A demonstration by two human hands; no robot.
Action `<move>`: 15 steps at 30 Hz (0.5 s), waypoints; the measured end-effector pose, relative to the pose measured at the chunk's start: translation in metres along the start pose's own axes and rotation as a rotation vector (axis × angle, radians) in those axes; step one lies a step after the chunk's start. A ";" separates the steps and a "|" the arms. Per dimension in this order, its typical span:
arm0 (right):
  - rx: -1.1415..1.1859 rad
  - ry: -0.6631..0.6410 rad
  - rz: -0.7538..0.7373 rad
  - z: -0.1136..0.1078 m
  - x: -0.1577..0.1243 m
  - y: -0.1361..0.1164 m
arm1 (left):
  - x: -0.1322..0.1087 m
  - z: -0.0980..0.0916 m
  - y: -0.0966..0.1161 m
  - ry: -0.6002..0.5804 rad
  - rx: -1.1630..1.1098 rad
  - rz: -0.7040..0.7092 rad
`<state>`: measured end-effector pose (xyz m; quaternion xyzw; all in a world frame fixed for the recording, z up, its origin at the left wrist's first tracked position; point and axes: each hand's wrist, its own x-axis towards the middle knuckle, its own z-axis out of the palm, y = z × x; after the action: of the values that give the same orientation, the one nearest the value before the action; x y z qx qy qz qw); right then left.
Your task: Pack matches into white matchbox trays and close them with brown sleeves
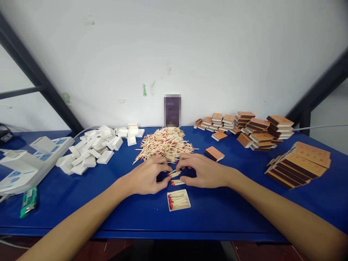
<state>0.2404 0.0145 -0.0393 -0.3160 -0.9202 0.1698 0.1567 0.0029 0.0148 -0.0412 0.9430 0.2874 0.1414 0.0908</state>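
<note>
Just below centre of frame: small match bundle (pixel 175 174) between fingertips of left hand (pixel 150 175) and right hand (pixel 202 171); whether fingers clamp it, cannot tell. Lower: second bundle (pixel 177 182), then white tray (pixel 180 209) of matches. Right: stacked matchboxes (pixel 307 165), reddish print illegible. Lower left: green packet (pixel 28 201), lettering unreadable.

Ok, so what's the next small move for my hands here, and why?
I'd probably even up the small bunch of matches between your left hand and right hand: it looks slightly splayed, while the matches in the white tray lie roughly side by side, red heads to the left.
</note>
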 end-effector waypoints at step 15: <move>-0.023 0.015 -0.011 0.004 0.001 0.007 | -0.002 -0.005 0.001 -0.069 -0.029 0.002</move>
<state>0.2419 0.0192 -0.0452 -0.3141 -0.9225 0.1562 0.1610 -0.0002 0.0133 -0.0370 0.9461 0.2812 0.1132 0.1141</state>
